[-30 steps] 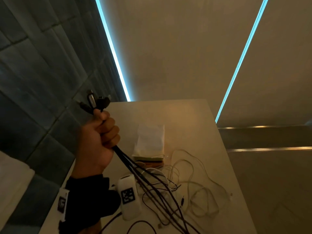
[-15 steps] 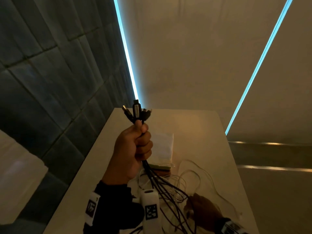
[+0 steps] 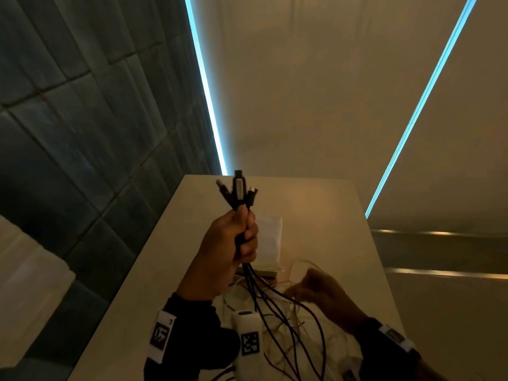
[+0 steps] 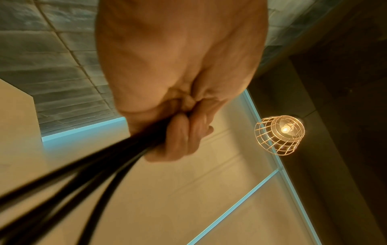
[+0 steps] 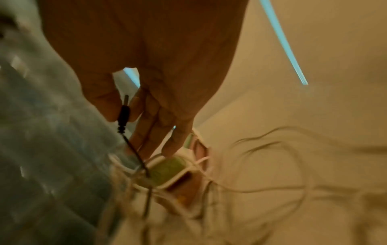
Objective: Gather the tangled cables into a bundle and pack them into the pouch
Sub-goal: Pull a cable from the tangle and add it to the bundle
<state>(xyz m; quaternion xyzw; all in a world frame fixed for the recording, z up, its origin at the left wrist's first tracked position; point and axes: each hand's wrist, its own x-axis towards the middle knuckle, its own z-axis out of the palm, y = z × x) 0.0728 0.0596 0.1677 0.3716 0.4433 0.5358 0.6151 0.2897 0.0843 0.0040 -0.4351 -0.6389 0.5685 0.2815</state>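
1. My left hand (image 3: 231,248) clenches the black cables (image 3: 277,314) upright, plugs on top.
2. My right hand (image 3: 321,295) pinches a jack plug (image 5: 124,114) low beside them, over the tabletop (image 3: 316,204) tangle, nearer the pouch (image 3: 268,243).

left hand (image 3: 225,251): bare | black sleeve (image 3: 192,325) | white wrist camera (image 3: 248,345), square black code tags | right hand (image 3: 321,298): bare, black sleeve, white tagged band

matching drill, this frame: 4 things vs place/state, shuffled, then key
Things:
1. black cables
2. pouch
3. left hand
4. thin black plug

Places or states:
A. flat on the table, behind the raised fist
B. pinched in the right hand
C. clenched in a fist, held up
D. gripped near the plugs, hanging down to the table

Pairs: 1-D, 2-A, 3-C, 4-B
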